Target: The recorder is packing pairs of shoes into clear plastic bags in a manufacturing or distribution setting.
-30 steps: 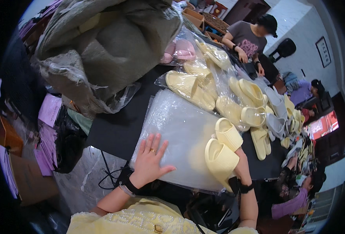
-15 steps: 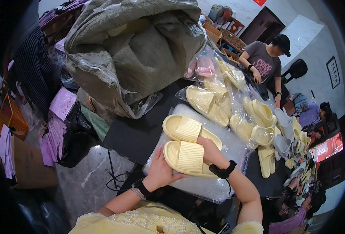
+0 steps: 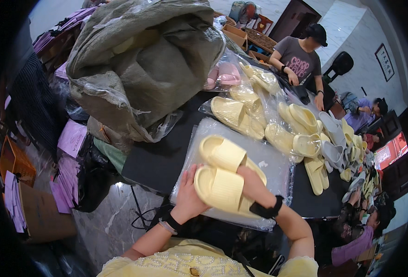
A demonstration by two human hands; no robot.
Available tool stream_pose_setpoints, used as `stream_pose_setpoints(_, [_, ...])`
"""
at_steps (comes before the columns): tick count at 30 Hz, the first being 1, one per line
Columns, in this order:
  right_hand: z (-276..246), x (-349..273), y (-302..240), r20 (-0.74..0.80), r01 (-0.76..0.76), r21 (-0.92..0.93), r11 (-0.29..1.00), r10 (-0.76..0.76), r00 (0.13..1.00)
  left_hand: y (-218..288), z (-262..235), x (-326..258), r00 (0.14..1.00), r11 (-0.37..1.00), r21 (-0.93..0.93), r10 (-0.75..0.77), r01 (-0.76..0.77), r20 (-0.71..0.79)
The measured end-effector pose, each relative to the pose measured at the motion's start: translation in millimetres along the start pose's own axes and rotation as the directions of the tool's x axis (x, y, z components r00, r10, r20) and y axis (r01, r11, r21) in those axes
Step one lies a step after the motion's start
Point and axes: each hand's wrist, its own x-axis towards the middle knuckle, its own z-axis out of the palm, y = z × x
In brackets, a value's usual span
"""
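Yellow slippers [image 3: 226,179], paired, centre frame, above stacked clear bags [image 3: 278,173]. Left hand [image 3: 189,198], left of centre: fingers extended, loosely open, against slippers' left ends. Right hand [image 3: 258,187], right of centre: gripping the pair, fingertips hidden.

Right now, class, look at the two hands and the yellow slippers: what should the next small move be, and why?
I would probably settle the yellow slippers flat on the plastic bags: the right hand grips the pair, the left hand is at their near ends, and the bags lie beneath.
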Motion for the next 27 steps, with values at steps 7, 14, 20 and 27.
stream_pose_setpoints(7, [-17.0,-93.4,52.7,-0.258,-0.180,0.016,0.984,0.178,0.950,4.8,5.9,5.3,0.999,1.000,0.025,-0.006,0.005,0.038])
stream_pose_setpoints(14, [-44.2,-192.3,136.6,-0.658,-0.447,-0.027,0.894,0.320,0.682,9.6,2.9,5.7,0.997,0.989,0.150,-0.016,0.005,0.070])
stream_pose_setpoints(20, [-140.2,-248.7,152.8,-0.946,-0.778,-0.073,0.624,0.205,0.253,14.6,4.5,5.0,0.995,0.983,0.182,-0.007,-0.011,0.098])
stream_pose_setpoints(27, [-309.9,-245.8,270.0,-0.974,-0.710,0.142,0.690,0.224,0.023,13.4,6.5,5.3,0.995,0.980,0.197,0.019,-0.039,0.100])
